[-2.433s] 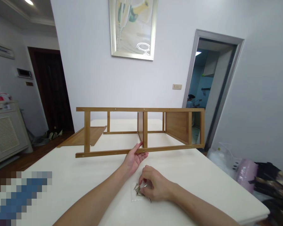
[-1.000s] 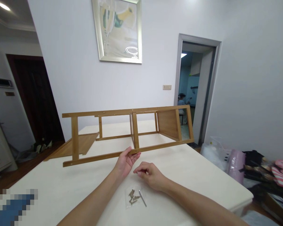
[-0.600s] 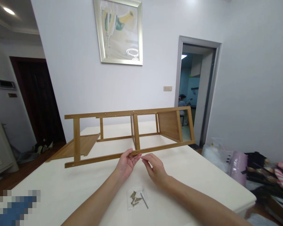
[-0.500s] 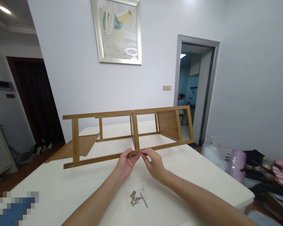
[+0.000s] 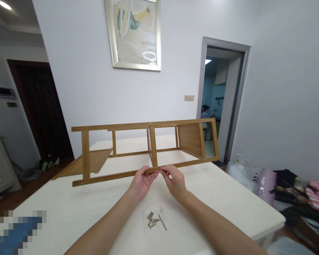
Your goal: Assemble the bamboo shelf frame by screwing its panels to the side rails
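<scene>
On the table (image 5: 215,198), a bag (image 5: 147,228) seemingly holds screws (image 5: 150,216); left hand (image 5: 142,182) grips the frame (image 5: 106,177), right hand (image 5: 176,181) pinches with narrowed fingers.

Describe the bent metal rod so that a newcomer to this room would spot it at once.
On the white table, look nearer than the wooden frame for a clear bag with screws. The rod lies right of them: silvery and slim, longer than any brassy screw.

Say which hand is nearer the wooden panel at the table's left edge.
Left: the left hand, on the frame's lower rail, is right of the panel; the right hand is farther right.
</scene>
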Motion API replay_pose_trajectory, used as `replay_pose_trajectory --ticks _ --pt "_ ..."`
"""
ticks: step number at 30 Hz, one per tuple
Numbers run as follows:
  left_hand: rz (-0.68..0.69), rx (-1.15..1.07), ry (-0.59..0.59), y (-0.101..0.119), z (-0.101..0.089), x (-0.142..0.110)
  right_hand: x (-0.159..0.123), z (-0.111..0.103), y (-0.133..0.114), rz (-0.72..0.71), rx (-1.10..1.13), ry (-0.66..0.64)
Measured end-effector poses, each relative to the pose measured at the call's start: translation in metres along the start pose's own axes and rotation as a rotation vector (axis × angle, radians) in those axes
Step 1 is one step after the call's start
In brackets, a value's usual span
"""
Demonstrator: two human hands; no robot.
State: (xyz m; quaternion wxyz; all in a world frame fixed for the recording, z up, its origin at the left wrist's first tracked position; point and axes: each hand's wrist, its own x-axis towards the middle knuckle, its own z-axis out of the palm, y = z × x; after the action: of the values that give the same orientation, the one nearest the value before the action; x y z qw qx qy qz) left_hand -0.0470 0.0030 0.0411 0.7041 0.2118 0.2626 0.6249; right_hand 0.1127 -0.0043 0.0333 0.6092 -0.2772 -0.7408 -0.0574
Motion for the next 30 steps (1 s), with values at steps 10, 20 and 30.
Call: replay_pose_trajectory --ticks 10,20,30 --pt "0.006 -0.003 0.001 -0.001 -0.001 0.002 -0.009 0.011 0.002 -0.003 0.046 -0.116" --pt "0.021 0.006 -0.014 -0.002 0.001 -0.002 -0.007 0.013 0.001 0.003 0.044 -0.088" --pt "0.04 0.026 -0.006 -0.004 -0.001 -0.001 -0.008 0.013 0.0 0.037 0.086 -0.08"
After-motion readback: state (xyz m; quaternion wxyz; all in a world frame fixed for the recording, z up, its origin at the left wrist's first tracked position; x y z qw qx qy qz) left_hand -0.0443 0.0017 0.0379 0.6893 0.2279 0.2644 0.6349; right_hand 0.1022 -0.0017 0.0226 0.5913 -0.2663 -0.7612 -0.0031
